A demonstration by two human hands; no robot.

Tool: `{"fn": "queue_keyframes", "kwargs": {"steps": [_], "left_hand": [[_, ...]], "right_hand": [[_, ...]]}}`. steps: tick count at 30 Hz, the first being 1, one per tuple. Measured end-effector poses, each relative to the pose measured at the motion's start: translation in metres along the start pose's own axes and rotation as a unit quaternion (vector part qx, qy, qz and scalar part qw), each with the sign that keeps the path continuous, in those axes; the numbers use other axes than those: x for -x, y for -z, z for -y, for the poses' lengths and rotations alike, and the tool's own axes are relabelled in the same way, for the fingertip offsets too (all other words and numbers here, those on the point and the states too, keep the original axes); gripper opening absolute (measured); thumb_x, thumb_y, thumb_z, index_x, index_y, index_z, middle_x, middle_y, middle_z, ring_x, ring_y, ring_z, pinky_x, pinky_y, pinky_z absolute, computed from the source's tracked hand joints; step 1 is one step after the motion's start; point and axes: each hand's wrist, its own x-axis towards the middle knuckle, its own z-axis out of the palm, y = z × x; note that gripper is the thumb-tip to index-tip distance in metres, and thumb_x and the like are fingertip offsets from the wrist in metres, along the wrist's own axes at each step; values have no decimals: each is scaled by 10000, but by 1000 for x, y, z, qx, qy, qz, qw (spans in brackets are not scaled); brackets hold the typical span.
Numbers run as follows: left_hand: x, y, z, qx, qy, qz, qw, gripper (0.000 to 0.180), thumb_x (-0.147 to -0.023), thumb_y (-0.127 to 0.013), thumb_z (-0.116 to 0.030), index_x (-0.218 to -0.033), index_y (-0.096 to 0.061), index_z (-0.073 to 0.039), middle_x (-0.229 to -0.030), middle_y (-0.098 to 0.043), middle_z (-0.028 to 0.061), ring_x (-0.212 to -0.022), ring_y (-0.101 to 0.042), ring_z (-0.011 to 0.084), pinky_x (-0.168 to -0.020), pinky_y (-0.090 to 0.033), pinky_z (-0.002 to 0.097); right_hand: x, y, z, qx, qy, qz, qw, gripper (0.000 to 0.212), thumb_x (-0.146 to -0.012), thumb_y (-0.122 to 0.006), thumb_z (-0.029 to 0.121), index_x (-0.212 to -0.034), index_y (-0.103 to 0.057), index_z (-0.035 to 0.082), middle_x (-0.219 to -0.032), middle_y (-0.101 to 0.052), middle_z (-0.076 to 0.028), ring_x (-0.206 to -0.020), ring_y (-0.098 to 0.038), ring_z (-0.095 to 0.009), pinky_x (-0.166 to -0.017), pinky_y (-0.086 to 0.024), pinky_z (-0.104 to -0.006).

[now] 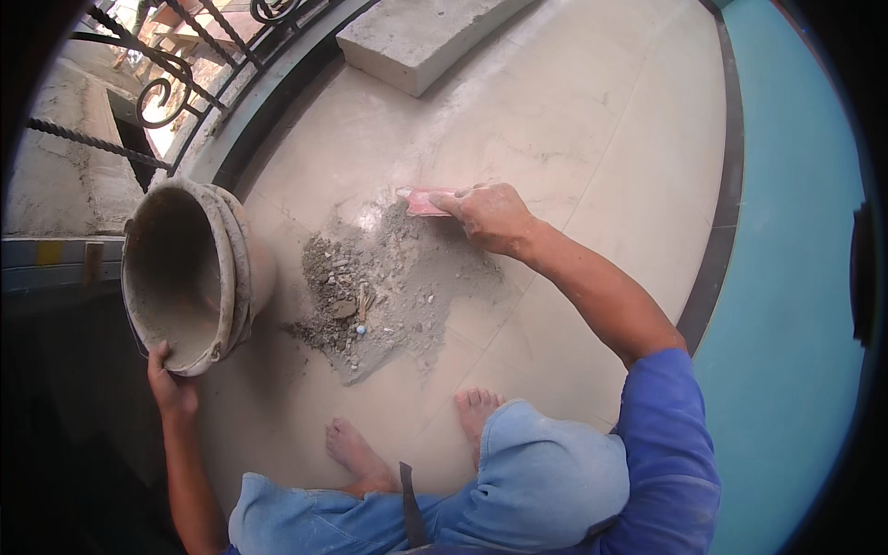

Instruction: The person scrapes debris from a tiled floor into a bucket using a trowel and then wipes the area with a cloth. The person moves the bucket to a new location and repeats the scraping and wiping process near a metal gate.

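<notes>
My left hand (174,388) grips the lower rim of a cement-crusted bucket (226,254), which is tilted so its mouth faces left and toward me. Grey dust coats the inside of the bucket. Fingers closed, my right hand (495,218) holds a flat pink scraper (427,201) low at the far edge of a heap of grey debris (393,277). Sand, small stones and crumbled mortar make up the heap, with a small pale blue round thing (361,329) among them. The bucket stands apart from the heap, to its left.
Dusty beige tiles (573,111) cover the floor. A concrete slab (416,46) lies at the far side. Black twisted-bar railing (190,83) runs along the far left. A teal wall (786,231) with dark skirting (712,268) bounds the right. My bare feet (356,453) are near the heap.
</notes>
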Motion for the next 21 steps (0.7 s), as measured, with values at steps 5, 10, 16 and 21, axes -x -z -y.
{"fn": "queue_keyframes", "kwargs": {"steps": [5, 10, 16, 21], "left_hand": [[-12, 10, 23, 19, 55, 1, 998, 505, -960, -540, -211, -1421, -472, -14, -1384, -564, 142, -1275, -569, 318, -1088, -478, 527], [-21, 23, 34, 7, 30, -20, 999, 472, -958, -539, -204, -1379, -504, 7, -1351, -587, 125, -1268, -571, 293, -1098, -458, 464], [-19, 19, 40, -13, 0, -67, 998, 467, -956, -531, -201, -1360, -529, 34, -1312, -611, 121, -1244, -581, 264, -1093, -442, 421], [-17, 19, 38, -26, 0, -73, 997, 491, -955, -530, -208, -1375, -511, 47, -1329, -603, 137, -1259, -577, 270, -1104, -436, 430]], "right_hand": [[-13, 47, -32, 4, -120, -16, 993, 541, -880, -503, 39, -1374, -614, 231, -866, -733, -172, -824, -722, -359, -723, -558, -494], [-85, 50, -33, 15, -136, -34, 990, 532, -906, -476, 37, -1382, -610, 234, -924, -742, -175, -898, -725, -352, -784, -564, -487], [-175, 16, -38, 23, -161, -18, 987, 443, -935, -476, 73, -1324, -644, 200, -976, -743, -159, -901, -718, -355, -773, -564, -483], [-102, -24, 37, 63, -29, 124, 990, 442, -890, -541, 80, -1315, -638, 152, -1062, -742, -144, -915, -730, -318, -733, -564, -465]]}}
